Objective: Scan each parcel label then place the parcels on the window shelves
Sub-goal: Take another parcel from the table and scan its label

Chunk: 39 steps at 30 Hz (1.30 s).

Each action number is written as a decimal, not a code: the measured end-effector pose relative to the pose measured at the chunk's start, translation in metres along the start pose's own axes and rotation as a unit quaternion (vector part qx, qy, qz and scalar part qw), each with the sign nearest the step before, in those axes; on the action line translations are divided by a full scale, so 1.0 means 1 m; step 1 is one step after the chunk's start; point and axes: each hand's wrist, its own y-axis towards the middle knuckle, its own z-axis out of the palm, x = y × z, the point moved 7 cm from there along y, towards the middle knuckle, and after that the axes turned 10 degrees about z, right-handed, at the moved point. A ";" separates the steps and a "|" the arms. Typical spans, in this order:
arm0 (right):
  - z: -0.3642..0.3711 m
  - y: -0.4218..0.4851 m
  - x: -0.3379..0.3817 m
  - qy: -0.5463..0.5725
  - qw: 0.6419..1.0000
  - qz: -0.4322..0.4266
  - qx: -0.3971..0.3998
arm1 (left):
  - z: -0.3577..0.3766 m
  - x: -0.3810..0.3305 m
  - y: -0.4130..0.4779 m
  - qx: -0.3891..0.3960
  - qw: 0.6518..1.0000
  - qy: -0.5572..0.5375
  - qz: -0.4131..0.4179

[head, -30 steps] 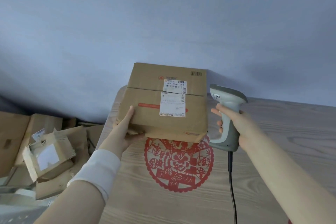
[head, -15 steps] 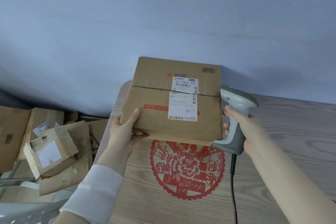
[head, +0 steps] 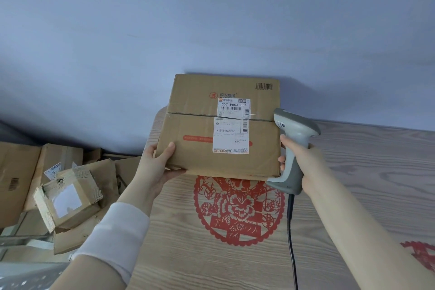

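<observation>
A brown cardboard parcel (head: 195, 129) is held up above the wooden table (head: 367, 172), its top face tilted toward me. A white shipping label (head: 231, 125) with barcodes lies across the taped seam. My left hand (head: 159, 166) grips the parcel's lower left corner, thumb on top and fingers underneath. My right hand (head: 303, 160) grips the handle of a grey barcode scanner (head: 293, 148), which is right beside the parcel's right edge; its head points left toward the label. The scanner's black cable (head: 291, 231) hangs down over the table.
A red paper-cut decoration (head: 237, 209) lies on the table under the parcel, with part of another (head: 421, 254) at the right edge. A heap of cardboard boxes (head: 68, 198) lies left of the table. A plain wall (head: 211, 19) rises behind.
The parcel has come nearer to me and a bit to the right, its label now larger and clearer. The scanner has stayed beside its right edge.
</observation>
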 end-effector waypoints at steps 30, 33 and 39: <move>-0.053 -0.094 -0.003 0.046 0.997 -0.054 -0.019 | -0.007 -0.038 -0.079 -0.042 0.998 -0.043 0.030; -0.064 -0.106 0.004 0.043 0.997 -0.064 -0.007 | -0.003 -0.041 -0.097 -0.047 0.996 -0.056 0.044; -0.108 -0.130 0.021 0.044 0.994 -0.096 -0.006 | 0.009 -0.042 -0.131 -0.077 0.991 -0.074 0.082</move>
